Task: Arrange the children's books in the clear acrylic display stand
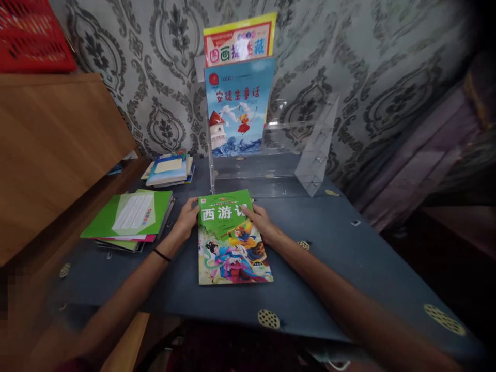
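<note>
A green picture-covered book (232,237) with large white characters is between my two hands, face up above the blue tabletop. My left hand (188,218) grips its upper left edge, with a dark band on the wrist. On the opposite side, my right hand (262,221) holds the upper right edge, thumb over the cover. Just beyond the book stands a clear acrylic rack (315,150). Its left part bears a blue storybook (240,108), and behind that rises a yellow-and-red book (240,41). Whether the green book touches the table is hard to tell.
Left of my left hand lies a stack of books with a green one on top (96,219). A smaller pile of books (168,168) sits behind it. A wooden cabinet (58,150) carrying a red basket (31,41) borders the left side. Curtains (418,150) hang at right.
</note>
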`<state>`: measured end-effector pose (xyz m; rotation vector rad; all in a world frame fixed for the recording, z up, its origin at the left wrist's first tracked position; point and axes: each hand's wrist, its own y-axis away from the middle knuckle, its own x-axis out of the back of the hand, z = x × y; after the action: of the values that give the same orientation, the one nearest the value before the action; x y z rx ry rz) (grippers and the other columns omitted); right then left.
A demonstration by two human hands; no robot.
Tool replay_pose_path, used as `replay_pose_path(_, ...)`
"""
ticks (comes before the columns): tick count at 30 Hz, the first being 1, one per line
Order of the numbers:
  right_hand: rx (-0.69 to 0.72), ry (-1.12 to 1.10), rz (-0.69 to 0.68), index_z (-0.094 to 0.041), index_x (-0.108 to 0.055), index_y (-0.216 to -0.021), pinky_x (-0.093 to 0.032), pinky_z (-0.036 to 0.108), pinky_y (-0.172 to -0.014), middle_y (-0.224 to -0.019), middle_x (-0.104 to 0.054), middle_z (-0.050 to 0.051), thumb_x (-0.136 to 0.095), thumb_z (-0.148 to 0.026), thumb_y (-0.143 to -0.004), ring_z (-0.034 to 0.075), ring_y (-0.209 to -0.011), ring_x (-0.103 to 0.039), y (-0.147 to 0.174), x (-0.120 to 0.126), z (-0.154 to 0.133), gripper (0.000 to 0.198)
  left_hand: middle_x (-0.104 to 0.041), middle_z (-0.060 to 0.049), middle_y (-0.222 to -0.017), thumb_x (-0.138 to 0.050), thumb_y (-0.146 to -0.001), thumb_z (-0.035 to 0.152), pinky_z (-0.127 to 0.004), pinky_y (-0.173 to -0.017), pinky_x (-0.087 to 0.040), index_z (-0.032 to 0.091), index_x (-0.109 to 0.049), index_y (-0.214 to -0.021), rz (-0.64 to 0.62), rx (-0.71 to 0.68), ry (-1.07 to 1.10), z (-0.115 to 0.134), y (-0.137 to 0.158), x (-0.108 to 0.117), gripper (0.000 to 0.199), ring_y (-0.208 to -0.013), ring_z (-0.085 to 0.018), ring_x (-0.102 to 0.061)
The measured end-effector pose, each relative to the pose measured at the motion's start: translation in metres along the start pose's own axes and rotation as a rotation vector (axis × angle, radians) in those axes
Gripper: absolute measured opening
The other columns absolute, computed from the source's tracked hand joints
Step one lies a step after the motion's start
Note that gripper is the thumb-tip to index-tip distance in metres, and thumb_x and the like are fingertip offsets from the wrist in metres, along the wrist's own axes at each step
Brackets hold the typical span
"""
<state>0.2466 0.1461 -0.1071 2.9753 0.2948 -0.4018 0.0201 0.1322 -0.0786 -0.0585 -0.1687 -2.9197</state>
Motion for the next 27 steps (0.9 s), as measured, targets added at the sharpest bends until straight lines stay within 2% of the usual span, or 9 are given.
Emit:
replay_pose_path(2, 0.058, 0.154, 0.011, -0.019, -0.068, -0.08, -0.055, 0.034, -0.061, -0.068, -0.072, 0.003, -0.078, -0.06, -0.066, 0.023, -0.064, -0.069, -0.004, 0.009, 0.004, 0.045, -0.06, 0.003, -0.071, -0.058, -0.084, 0.018, -0.028, -0.069, -0.051, 0.018, -0.064, -0.106, -0.007, -0.12, -0.184, -0.006, -0.003, 0.009, 0.023, -0.067, -0.015, -0.06)
replay_pose_path(5, 0.218, 0.648, 0.102, -0.018, -0.07, -0.089, -0.054, 0.036, -0.066, -0.069, -0.07, 0.003, -0.069, -0.05, -0.079, 0.023, -0.066, -0.066, -0.007, 0.025, 0.0, 0.034, -0.065, -0.005, -0.09, -0.052, -0.088, 0.017, -0.038, -0.091, -0.05, 0.017, -0.066, -0.105, -0.014, -0.447, -0.583, -0.014, -0.004, 0.019, 0.022, -0.091, -0.02, -0.061)
replay_pose_path(7, 0.348, 0.955, 0.198, -0.018, -0.071, -0.102, -0.054, 0.041, -0.076, -0.08, -0.072, 0.007, -0.064, -0.038, -0.084, 0.027, -0.079, -0.067, -0.005, 0.032, -0.007, 0.027, -0.065, -0.01, -0.105, -0.048, -0.093, 0.02, -0.043, -0.1, -0.047, 0.016, -0.065, -0.113, -0.042, -0.593, -0.751, -0.021, -0.002, 0.02, 0.027, -0.104, -0.023, -0.059)
replay_pose_path(9, 0.485, 1.108, 0.209, -0.019, -0.07, -0.108, -0.053, 0.045, -0.086, -0.096, -0.071, 0.012, -0.059, -0.03, -0.088, 0.03, -0.096, -0.066, 0.001, 0.028, -0.011, 0.025, -0.063, -0.013, -0.118, -0.046, -0.096, 0.023, -0.045, -0.104, -0.045, 0.017, -0.063, -0.122, -0.088, -0.65, -0.824, -0.03, 0.0, 0.019, 0.031, -0.114, -0.024, -0.057)
replay_pose_path(11, 0.6, 1.132, 0.032, -0.021, -0.07, -0.11, -0.052, 0.048, -0.095, -0.111, -0.07, 0.014, -0.052, -0.027, -0.093, 0.031, -0.11, -0.063, 0.009, 0.011, -0.008, 0.026, -0.06, -0.013, -0.126, -0.046, -0.098, 0.025, -0.046, -0.107, -0.043, 0.018, -0.061, -0.128, -0.113, -0.67, -0.869, -0.038, 0.002, 0.017, 0.034, -0.121, -0.025, -0.054)
replay_pose_path(14, 0.691, 1.098, -0.394, -0.022, -0.063, -0.13, -0.045, 0.05, -0.11, -0.135, -0.064, 0.012, -0.049, -0.026, -0.097, 0.028, -0.13, -0.055, 0.017, -0.025, 0.008, 0.037, -0.057, -0.014, -0.133, -0.044, -0.099, 0.026, -0.047, -0.111, -0.041, 0.02, -0.058, -0.133, -0.12, -0.685, -0.893, -0.047, 0.002, 0.015, 0.038, -0.127, -0.026, -0.052)
replay_pose_path(16, 0.694, 1.124, -0.504, -0.018, -0.055, -0.142, -0.037, 0.051, -0.118, -0.149, -0.054, 0.014, -0.049, -0.028, -0.097, 0.028, -0.142, -0.045, 0.016, -0.043, 0.02, 0.046, -0.056, -0.014, -0.133, -0.039, -0.101, 0.025, -0.046, -0.111, -0.042, 0.019, -0.057, -0.135, -0.119, -0.694, -0.895, -0.049, 0.002, 0.015, 0.039, -0.127, -0.025, -0.052)
replay_pose_path(19, 0.652, 1.187, -0.48, -0.012, -0.049, -0.147, -0.031, 0.051, -0.122, -0.155, -0.045, 0.018, -0.049, -0.032, -0.098, 0.03, -0.148, -0.036, 0.006, -0.045, 0.027, 0.052, -0.057, -0.016, -0.133, -0.034, -0.102, 0.024, -0.044, -0.109, -0.044, 0.016, -0.057, -0.136, -0.106, -0.708, -0.918, -0.05, 0.003, 0.015, 0.042, -0.127, -0.025, -0.052)
replay_pose_path(27, 0.576, 1.27, -0.226, -0.014, -0.048, -0.15, -0.029, 0.056, -0.122, -0.156, -0.044, 0.017, -0.042, -0.039, -0.102, 0.032, -0.148, -0.035, -0.009, 0.01, 0.015, 0.054, -0.055, -0.016, -0.14, -0.034, -0.102, 0.024, -0.047, -0.11, -0.043, 0.018, -0.055, -0.138, -0.11, -0.719, -0.962, -0.052, 0.002, 0.015, 0.042, -0.131, -0.027, -0.051)
